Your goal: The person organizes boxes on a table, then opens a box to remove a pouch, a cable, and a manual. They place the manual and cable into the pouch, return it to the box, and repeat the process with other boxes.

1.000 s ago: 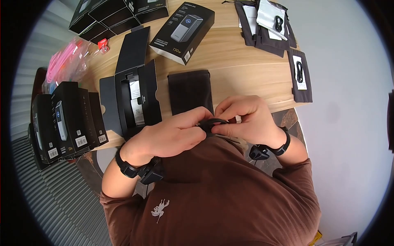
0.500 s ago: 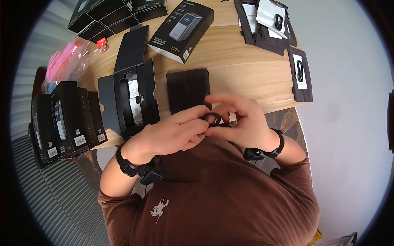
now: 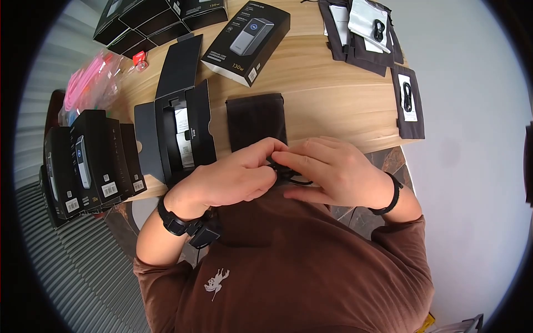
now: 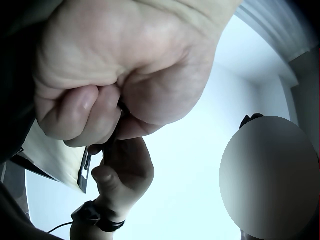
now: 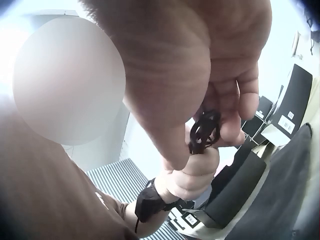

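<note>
In front of the shirt, my left hand (image 3: 233,178) grips a small coiled black cable (image 5: 204,131) with curled fingers. Only a little of the loop shows between the hands in the head view. My right hand (image 3: 340,171) lies over the coil, its fingers nearly straight and their tips close to the left fingers. Its thumb stands apart below. Just beyond both hands, a dark fabric pouch (image 3: 255,119) lies flat on the wooden table (image 3: 338,94).
An opened black box (image 3: 202,125) with white papers inside stands left of the pouch. Behind lies a closed power bank box (image 3: 247,44). More black boxes (image 3: 91,161) stand at the left. Pouches with cables (image 3: 410,102) lie at the right, near a pink bundle's opposite side.
The right hand has gone from pinching at the cable to lying over it with straighter fingers. The left hand keeps its grip, and the loop is now mostly covered.
</note>
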A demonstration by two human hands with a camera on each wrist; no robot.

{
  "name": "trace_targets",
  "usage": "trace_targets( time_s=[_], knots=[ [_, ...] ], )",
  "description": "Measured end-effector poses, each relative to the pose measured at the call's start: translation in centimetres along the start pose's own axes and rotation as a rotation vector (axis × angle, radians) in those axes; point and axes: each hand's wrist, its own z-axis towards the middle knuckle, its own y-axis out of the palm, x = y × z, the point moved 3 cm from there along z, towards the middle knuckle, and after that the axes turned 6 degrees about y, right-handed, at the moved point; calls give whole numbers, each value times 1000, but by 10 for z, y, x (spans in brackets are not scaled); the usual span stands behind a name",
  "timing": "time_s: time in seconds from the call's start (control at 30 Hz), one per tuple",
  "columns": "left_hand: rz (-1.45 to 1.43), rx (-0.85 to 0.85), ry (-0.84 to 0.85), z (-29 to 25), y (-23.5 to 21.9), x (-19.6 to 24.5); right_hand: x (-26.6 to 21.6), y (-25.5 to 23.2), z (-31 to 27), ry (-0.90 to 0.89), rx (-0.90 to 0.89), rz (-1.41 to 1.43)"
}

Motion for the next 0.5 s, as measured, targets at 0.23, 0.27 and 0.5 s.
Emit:
trace_targets(
  time_s=[0.23, 0.27, 0.5],
  knots=[
    [-49, -25, 6, -1, 1, 8, 5, 6, 1, -77, 80, -39],
    [-81, -31, 20, -1, 1, 8, 6, 5, 2, -74, 82, -40],
    [-39, -4, 77, 1, 2, 16, 7, 4, 8, -109, 92, -89]
  ],
)
